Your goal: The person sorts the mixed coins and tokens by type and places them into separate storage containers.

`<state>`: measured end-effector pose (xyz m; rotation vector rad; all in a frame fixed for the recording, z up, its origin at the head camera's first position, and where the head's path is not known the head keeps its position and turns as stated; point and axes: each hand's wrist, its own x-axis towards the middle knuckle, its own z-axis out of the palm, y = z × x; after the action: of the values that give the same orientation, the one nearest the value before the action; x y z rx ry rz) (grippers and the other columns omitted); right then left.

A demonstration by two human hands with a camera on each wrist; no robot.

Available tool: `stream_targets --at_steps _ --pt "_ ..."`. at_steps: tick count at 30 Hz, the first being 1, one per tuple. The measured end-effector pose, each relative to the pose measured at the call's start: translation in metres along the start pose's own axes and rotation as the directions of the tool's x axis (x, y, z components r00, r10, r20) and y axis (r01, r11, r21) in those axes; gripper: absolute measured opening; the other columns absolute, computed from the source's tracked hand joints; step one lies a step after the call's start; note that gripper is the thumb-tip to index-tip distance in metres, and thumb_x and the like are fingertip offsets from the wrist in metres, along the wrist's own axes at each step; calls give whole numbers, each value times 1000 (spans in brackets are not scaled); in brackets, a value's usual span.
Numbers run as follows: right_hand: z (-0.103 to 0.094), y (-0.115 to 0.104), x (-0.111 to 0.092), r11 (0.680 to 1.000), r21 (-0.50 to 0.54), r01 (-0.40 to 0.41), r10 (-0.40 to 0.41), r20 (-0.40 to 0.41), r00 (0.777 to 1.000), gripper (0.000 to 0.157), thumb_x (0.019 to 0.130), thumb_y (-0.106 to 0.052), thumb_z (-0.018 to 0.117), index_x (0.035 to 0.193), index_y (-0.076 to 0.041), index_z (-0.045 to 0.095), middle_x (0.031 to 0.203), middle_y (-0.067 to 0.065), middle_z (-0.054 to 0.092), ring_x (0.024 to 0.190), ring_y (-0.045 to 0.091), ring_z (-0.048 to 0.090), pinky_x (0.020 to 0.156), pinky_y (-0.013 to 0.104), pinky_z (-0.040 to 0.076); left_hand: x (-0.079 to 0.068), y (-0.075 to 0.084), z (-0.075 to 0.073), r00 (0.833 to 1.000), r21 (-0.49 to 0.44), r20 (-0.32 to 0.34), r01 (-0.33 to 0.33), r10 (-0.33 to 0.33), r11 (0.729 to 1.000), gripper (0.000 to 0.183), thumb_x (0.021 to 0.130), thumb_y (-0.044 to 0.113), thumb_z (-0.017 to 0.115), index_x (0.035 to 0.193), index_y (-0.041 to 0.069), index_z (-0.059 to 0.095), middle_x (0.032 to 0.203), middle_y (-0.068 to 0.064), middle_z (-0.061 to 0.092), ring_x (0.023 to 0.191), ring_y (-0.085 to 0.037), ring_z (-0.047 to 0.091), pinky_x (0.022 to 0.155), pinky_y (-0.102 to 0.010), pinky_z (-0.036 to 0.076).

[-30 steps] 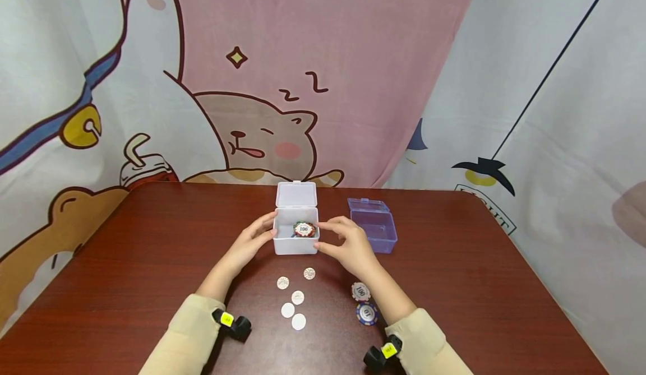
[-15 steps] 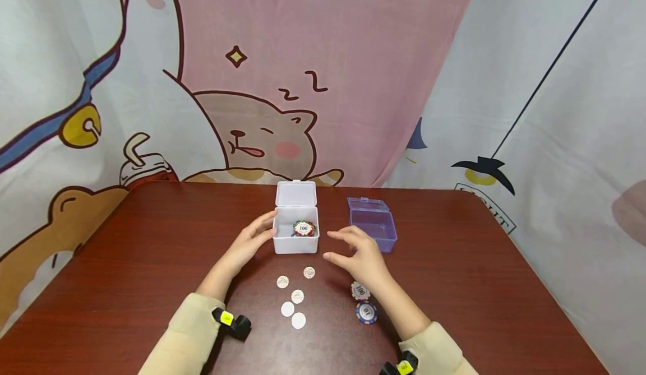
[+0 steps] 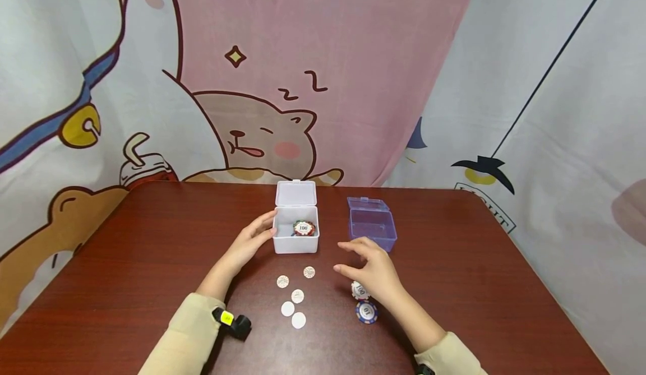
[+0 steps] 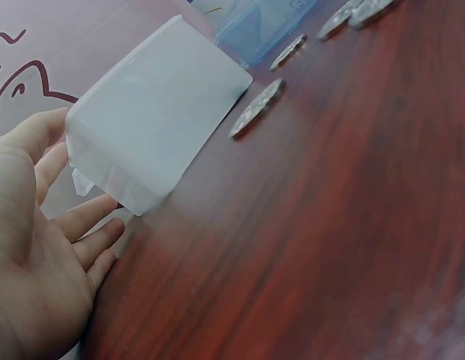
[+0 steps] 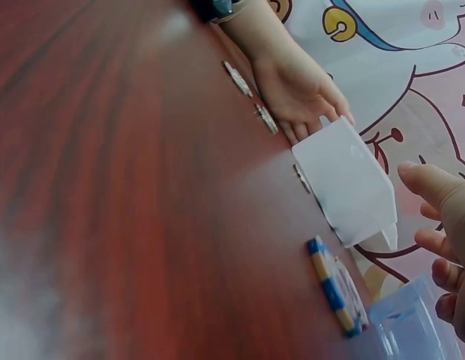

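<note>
A white plastic box stands with its lid raised, several poker chips inside, the top one marked 100. My left hand rests on the box's left side, fingers fairly straight, thumb near the front corner; the left wrist view shows this hand against the box wall. Right of the box, my right hand hovers with thumb and fingers apart and nothing between them. Below it on the table lie a white chip marked 100, partly covered by the hand in this view, and a blue chip marked 10.
Several silvery coins are spread on the brown table in front of the white box. A translucent blue-purple box with its lid up sits to the right. Behind the table hangs a cartoon-printed curtain.
My right hand has come off the white box's right side and moved right and towards me, over the chips. The left hand has kept its place at the box.
</note>
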<state>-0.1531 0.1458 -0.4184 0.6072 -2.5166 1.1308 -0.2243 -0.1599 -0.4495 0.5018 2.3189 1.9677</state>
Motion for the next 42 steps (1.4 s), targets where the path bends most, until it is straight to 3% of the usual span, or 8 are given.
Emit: stream_targets --at_steps 8,15,18,25,32,39,42 --pt "-5 9 -10 999 -35 12 -11 15 1000 45 69 -25 87 109 -12 73 95 0 66 68 22 52 59 24 40 -1 4 -1 1000 -16 5 19 -19 1000 51 97 14 56 145 6 40 142 -23 43 130 -37 40 104 -53 29" --pt "-10 15 -20 998 -67 22 -20 42 999 41 68 -25 88 104 -13 74 92 -6 65 67 15 51 58 23 40 -10 31 3 999 -11 34 20 -20 1000 51 98 8 52 145 -3 35 141 -30 39 130 -44 38 104 -55 29" --pt "-12 17 -24 997 -76 15 -11 57 998 41 67 -27 88 103 -14 74 92 -7 66 67 14 51 58 23 40 -12 35 3 999 -5 35 18 -17 1000 51 98 8 53 144 -3 36 141 -30 39 130 -43 37 104 -55 29" --pt "-15 19 -30 995 -90 -43 51 98 994 40 68 -32 87 104 -19 73 88 -11 63 69 12 51 57 24 40 -10 34 3 999 -8 33 2 -2 1000 51 97 7 53 144 -4 36 141 -31 39 130 -44 36 104 -54 30" --pt "-15 21 -34 992 -120 -23 36 104 994 39 67 -30 88 102 -20 74 83 -13 61 69 7 50 57 23 40 -9 33 4 999 2 35 -8 8 1000 50 97 4 51 143 -7 35 140 -33 39 129 -46 37 103 -54 31" --pt "-16 25 -40 990 -144 -3 20 121 992 37 68 -30 87 101 -21 74 82 -16 58 74 5 53 60 24 41 0 6 1 1000 -11 14 -6 6 1000 50 98 10 54 145 2 38 141 -26 42 130 -39 39 104 -52 31" --pt "-14 26 -43 989 -150 -14 33 129 991 36 68 -31 87 101 -22 73 82 -17 58 75 4 52 61 24 41 0 1 0 1000 4 8 -8 8 1000 50 98 13 55 145 5 40 142 -23 43 130 -35 40 104 -50 32"
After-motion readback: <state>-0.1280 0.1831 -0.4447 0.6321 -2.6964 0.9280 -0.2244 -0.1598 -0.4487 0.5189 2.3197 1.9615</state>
